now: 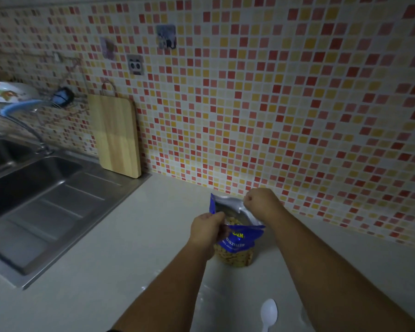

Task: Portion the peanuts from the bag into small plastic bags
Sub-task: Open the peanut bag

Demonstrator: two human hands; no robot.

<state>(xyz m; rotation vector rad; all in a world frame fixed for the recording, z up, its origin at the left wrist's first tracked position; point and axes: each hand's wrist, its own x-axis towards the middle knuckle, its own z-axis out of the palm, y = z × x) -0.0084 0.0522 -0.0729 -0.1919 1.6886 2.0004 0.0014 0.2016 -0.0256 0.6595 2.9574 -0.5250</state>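
While the peanut bag (235, 238) is standing upright on the counter (130, 248), the left hand (205, 230) is pinching its near lip and the right hand (261, 202) its far lip, spreading the mouth. Spoon (268, 313) is lying unused nearby; small bags are not clearly showing; portioning is not yet starting.

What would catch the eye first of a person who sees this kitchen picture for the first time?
At the lower centre, the left hand grips the near edge of a blue peanut bag and the right hand its far edge, holding it open on the pale counter. The red and yellow mosaic wall fills the background, and a white plastic spoon lies near the bottom edge.
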